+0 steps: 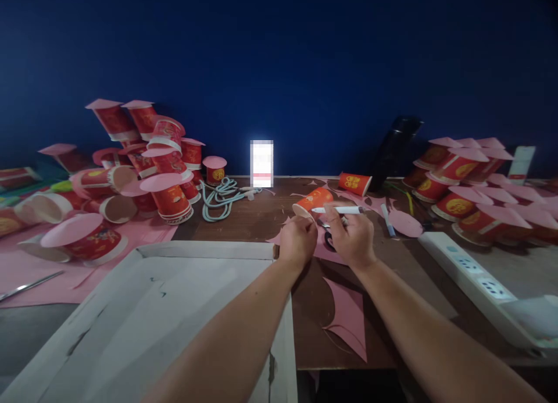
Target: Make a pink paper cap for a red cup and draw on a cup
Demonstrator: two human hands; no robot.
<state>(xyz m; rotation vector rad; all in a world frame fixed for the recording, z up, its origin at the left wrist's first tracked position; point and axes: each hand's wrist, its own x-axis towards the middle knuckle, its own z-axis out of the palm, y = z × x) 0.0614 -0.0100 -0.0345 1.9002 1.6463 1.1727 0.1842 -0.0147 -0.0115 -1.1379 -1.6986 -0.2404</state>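
Observation:
An orange-red paper cup (319, 197) lies tilted on its side over the brown table, its open rim facing left toward me. My left hand (298, 240) is closed with its fingers at the lower edge of that rim, holding the cup. In my right hand (351, 233) is a white marker pen (349, 210), pinched between thumb and fingers. Its tip points left and lies close to the cup's rim; whether it touches cannot be made out. Below the right hand, partly covered by it, black scissor handles (329, 240) show on pink paper scraps.
Red cups with pink paper discs (168, 185) are piled on the left, and more are stacked (466, 164) on the right. A white box lid (204, 250), a power strip (471, 269), a coiled cable (220, 198), a black bottle (394, 147) and another red cup (355, 184) surround the hands.

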